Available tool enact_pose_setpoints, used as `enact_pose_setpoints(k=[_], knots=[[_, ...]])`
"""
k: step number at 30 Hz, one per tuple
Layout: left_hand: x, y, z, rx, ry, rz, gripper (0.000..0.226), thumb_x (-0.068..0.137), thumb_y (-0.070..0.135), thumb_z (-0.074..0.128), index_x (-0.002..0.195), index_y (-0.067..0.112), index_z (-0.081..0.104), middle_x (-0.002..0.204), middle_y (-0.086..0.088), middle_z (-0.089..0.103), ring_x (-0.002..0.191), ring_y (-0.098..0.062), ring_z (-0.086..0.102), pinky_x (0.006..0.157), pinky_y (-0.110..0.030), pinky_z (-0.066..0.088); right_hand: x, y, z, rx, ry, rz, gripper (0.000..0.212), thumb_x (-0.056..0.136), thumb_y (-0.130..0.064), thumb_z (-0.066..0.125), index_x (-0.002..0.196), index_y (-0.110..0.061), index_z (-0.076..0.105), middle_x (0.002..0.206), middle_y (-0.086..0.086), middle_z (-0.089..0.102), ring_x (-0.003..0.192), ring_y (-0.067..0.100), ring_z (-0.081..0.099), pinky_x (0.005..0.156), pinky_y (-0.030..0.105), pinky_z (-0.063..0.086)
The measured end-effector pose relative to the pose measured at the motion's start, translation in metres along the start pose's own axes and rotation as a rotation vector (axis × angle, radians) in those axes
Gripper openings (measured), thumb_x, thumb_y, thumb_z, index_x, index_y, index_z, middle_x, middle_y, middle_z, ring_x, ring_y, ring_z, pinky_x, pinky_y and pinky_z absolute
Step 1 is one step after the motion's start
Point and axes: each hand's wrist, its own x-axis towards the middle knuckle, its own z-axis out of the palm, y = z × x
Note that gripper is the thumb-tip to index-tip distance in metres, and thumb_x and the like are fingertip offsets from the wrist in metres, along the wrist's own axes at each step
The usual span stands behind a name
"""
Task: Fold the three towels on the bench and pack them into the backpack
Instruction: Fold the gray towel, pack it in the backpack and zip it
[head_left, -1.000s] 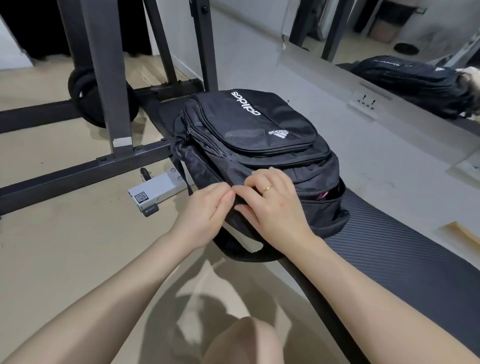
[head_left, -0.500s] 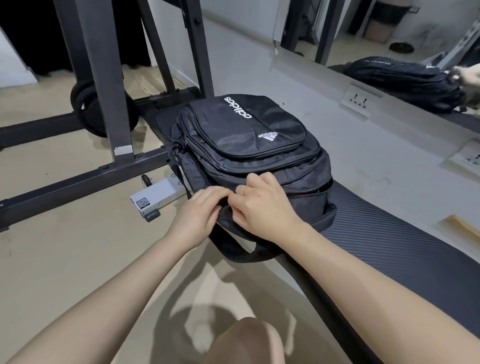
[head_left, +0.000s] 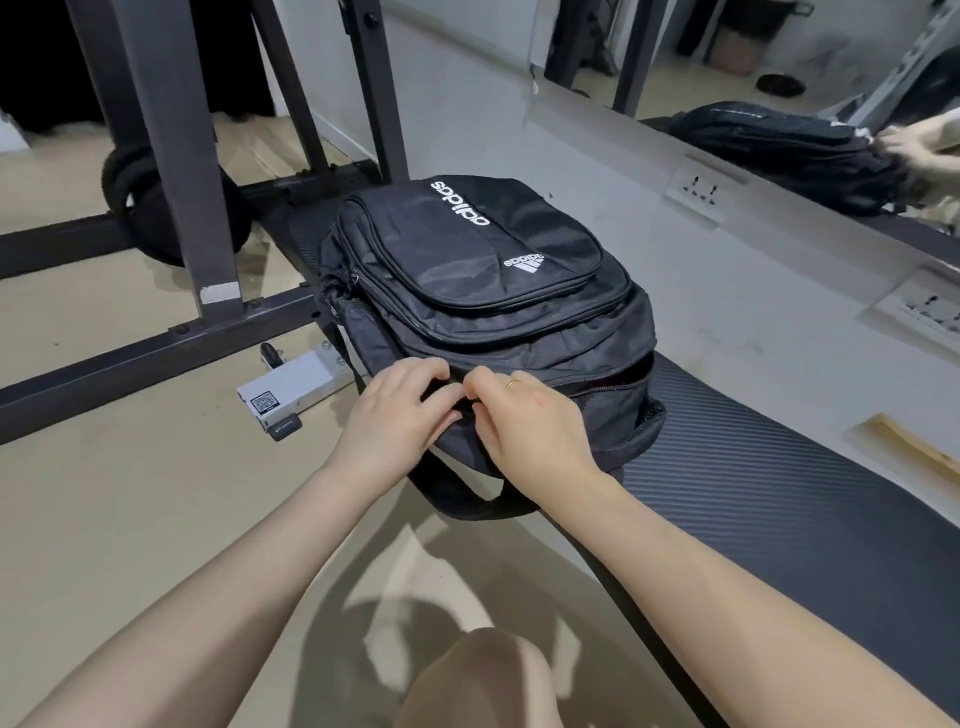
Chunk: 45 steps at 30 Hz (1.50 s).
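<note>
A black backpack (head_left: 483, 280) with white lettering lies flat on the black ribbed bench (head_left: 769, 499), its top end toward me. My left hand (head_left: 395, 415) grips the top edge of the backpack, fingers curled over the fabric. My right hand (head_left: 524, 421), with a gold ring, pinches the fabric or zipper at the same edge, right beside the left hand. A short gap in the main zipper stays open at the right side (head_left: 634, 369), dark inside. No towel is in view. A shoulder strap (head_left: 457, 499) hangs off the bench edge below my hands.
A dark steel rack frame (head_left: 171, 197) with a weight plate (head_left: 150, 208) stands at the left on the beige floor. A white bracket with a QR label (head_left: 291, 389) sits by the bench. A wall mirror (head_left: 779, 78) and sockets (head_left: 698, 187) are at the right. My knee (head_left: 483, 680) is below.
The pink visible in the zipper gap a second ago is gone and the gap is narrower. Both hands stay together at the top edge; the view has shifted slightly.
</note>
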Motion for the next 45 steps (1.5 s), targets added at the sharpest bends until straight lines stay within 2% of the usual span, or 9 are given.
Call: enact_pose_setpoints(k=[3,7,17,21,27,32,38,42,45], knots=[[0.001,0.001,0.005,0.143,-0.025,0.021,0.022,0.087,0.025,0.042,0.079,0.008,0.054,0.083,-0.006,0.053,0.077,-0.021,0.036,0.065,-0.033,0.042,-0.004,0.0,0.0,0.032,-0.011,0.003,0.005,0.071,-0.014,0.051,0.068,-0.012,0.054,0.052,-0.003,0.05,0.05,0.02,0.052,0.034,0.019,0.027],[0.0,0.002,0.001,0.157,-0.08,0.045,0.055,0.1,0.029,0.022,0.067,0.006,0.059,0.074,-0.01,0.058,0.073,-0.022,0.035,0.06,-0.032,0.023,-0.01,0.008,-0.012,0.121,-0.049,0.017,0.005,0.072,-0.006,0.054,0.07,-0.009,0.052,0.055,0.002,0.05,0.055,0.025,0.05,0.037,0.028,0.039],[0.02,0.028,-0.017,0.075,-0.006,-0.024,0.022,0.084,0.032,0.046,0.087,0.012,0.054,0.086,-0.007,0.06,0.079,-0.024,0.048,0.064,-0.031,0.032,-0.043,0.084,-0.054,0.456,-0.08,0.421,0.009,0.086,-0.005,0.057,0.088,-0.014,0.056,0.072,0.002,0.06,0.064,0.02,0.051,0.06,0.024,0.037],[0.057,0.073,-0.015,0.007,-0.044,0.15,0.039,0.079,0.04,0.053,0.107,0.013,0.054,0.103,-0.007,0.062,0.095,-0.022,0.049,0.075,-0.033,0.037,-0.04,0.081,-0.056,0.365,0.007,0.336,0.006,0.085,-0.01,0.058,0.091,-0.012,0.061,0.073,0.002,0.064,0.064,0.017,0.052,0.061,0.028,0.041],[0.09,0.092,0.006,0.106,-0.217,0.116,0.02,0.076,0.028,0.046,0.075,0.013,0.06,0.071,-0.003,0.059,0.069,-0.026,0.058,0.06,-0.031,0.036,-0.042,0.094,-0.045,0.347,0.01,0.162,0.011,0.084,-0.012,0.052,0.089,-0.009,0.061,0.079,0.002,0.065,0.076,0.011,0.046,0.067,0.014,0.029],[0.081,0.084,0.01,-0.092,-0.188,0.111,0.016,0.081,0.029,0.044,0.081,0.013,0.05,0.073,-0.005,0.055,0.073,-0.019,0.035,0.066,-0.029,0.028,-0.043,0.116,-0.046,0.391,-0.054,0.053,0.015,0.085,-0.013,0.047,0.085,-0.005,0.059,0.074,0.001,0.058,0.073,0.012,0.041,0.067,0.014,0.029],[0.089,0.083,0.001,-0.167,-0.307,0.038,0.019,0.083,0.03,0.057,0.076,0.019,0.044,0.07,0.005,0.044,0.065,-0.015,0.039,0.062,-0.023,0.022,-0.038,0.179,-0.041,0.317,-0.069,0.151,0.011,0.086,-0.009,0.05,0.093,-0.009,0.058,0.076,-0.004,0.057,0.072,0.01,0.039,0.066,0.028,0.04],[0.112,0.096,-0.003,-0.128,-0.406,-0.093,0.025,0.085,0.041,0.053,0.075,0.019,0.045,0.065,0.01,0.041,0.065,-0.017,0.043,0.066,-0.027,0.025,-0.037,0.187,-0.025,0.253,-0.093,0.208,0.025,0.088,-0.015,0.048,0.104,-0.004,0.064,0.087,0.013,0.068,0.081,0.032,0.06,0.07,0.033,0.049],[0.14,0.121,0.01,0.057,-0.498,-0.074,0.032,0.089,0.047,0.044,0.097,0.017,0.049,0.092,0.002,0.054,0.087,-0.022,0.056,0.065,-0.03,0.032,-0.032,0.189,-0.018,0.237,-0.072,0.229,0.034,0.088,-0.023,0.04,0.09,-0.003,0.067,0.076,0.012,0.065,0.071,0.033,0.062,0.065,0.031,0.049]])
